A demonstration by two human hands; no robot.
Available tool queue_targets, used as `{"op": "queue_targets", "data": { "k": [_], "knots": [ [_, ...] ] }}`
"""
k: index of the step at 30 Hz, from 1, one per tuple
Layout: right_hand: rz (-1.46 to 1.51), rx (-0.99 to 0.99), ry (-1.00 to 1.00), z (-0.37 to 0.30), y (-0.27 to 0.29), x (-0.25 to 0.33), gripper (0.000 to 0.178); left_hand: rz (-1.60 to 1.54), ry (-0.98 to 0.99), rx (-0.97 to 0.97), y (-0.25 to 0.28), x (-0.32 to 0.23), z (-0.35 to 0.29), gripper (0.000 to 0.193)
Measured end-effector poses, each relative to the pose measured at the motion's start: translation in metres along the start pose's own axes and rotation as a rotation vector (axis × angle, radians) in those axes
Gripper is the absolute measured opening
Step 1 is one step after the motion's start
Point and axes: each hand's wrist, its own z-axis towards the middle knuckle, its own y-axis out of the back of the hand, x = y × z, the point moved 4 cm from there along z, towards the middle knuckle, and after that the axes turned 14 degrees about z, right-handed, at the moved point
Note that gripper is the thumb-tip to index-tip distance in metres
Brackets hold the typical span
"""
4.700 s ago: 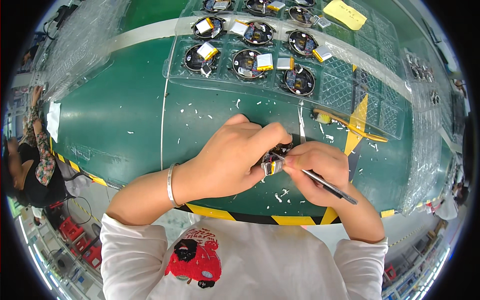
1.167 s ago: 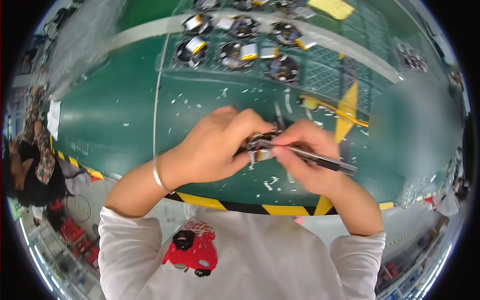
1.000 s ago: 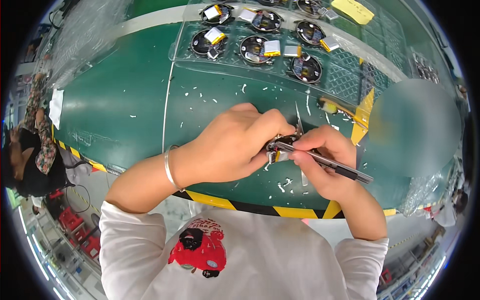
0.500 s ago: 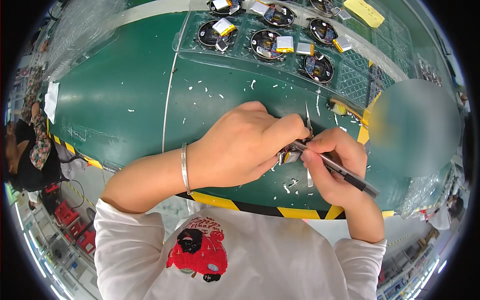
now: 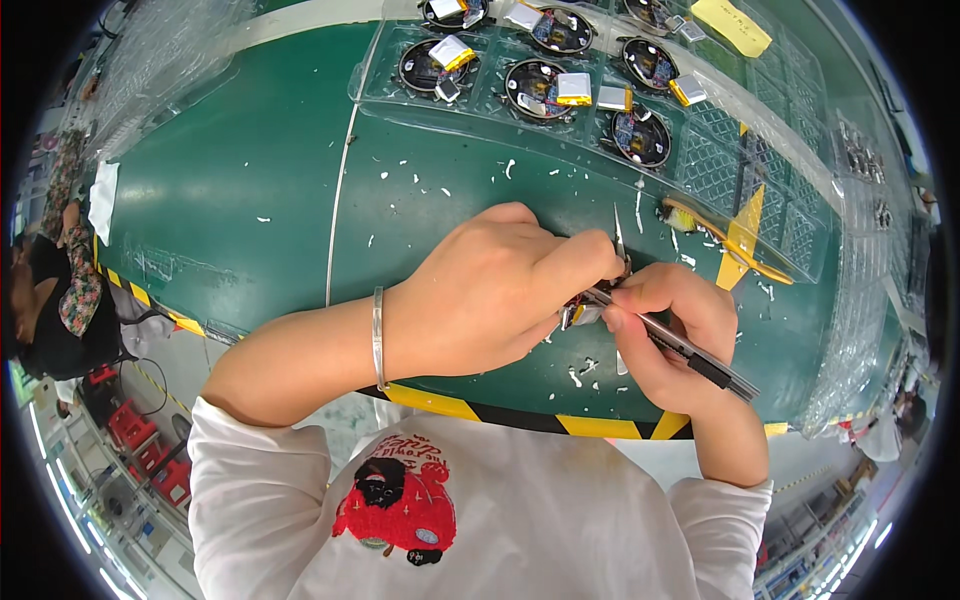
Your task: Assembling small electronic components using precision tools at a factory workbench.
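My left hand (image 5: 510, 285), with a bangle at its wrist, is closed around a small electronic assembly (image 5: 580, 315) with a silver and yellow battery. Most of that piece is hidden behind my fingers. My right hand (image 5: 675, 325) grips a slim metal utility knife (image 5: 690, 355) like a pen, its front end meeting the assembly. A thin pointed metal tool, seemingly tweezers (image 5: 619, 228), shows just beyond my left fingertips; whether it lies on the mat or is held I cannot tell.
Beyond my hands a clear plastic tray (image 5: 430, 112) carries several round black watch housings (image 5: 640, 137) with batteries. A yellow-handled brush (image 5: 745, 255) lies at the right near more clear plastic (image 5: 850, 330). White scraps (image 5: 510, 168) dot the green mat (image 5: 240, 180). Another person (image 5: 60, 290) is at far left.
Both hands keep nearly the same place and hold, with the knife shifted only slightly. The blurred patch at the right is gone, so the brush handle and plastic there show.
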Motion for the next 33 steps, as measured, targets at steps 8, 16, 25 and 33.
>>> {"op": "queue_targets", "data": {
  "k": [8,16,25,33],
  "knots": [
    [0.017,0.026,0.093,0.003,-0.001,0.002,0.015,-0.014,0.015,-0.001,-0.001,0.000,0.000,0.043],
    [-0.015,0.054,-0.048,0.001,0.002,0.008,0.012,0.003,0.017,0.001,-0.001,0.000,0.001,0.041],
    [-0.057,-0.001,-0.162,0.000,-0.002,0.013,0.012,0.011,0.015,0.015,0.000,-0.002,0.002,0.043],
    [0.026,0.026,-0.124,-0.003,-0.002,0.006,0.012,0.012,0.022,0.003,0.001,-0.003,0.002,0.042]
  ]
}}
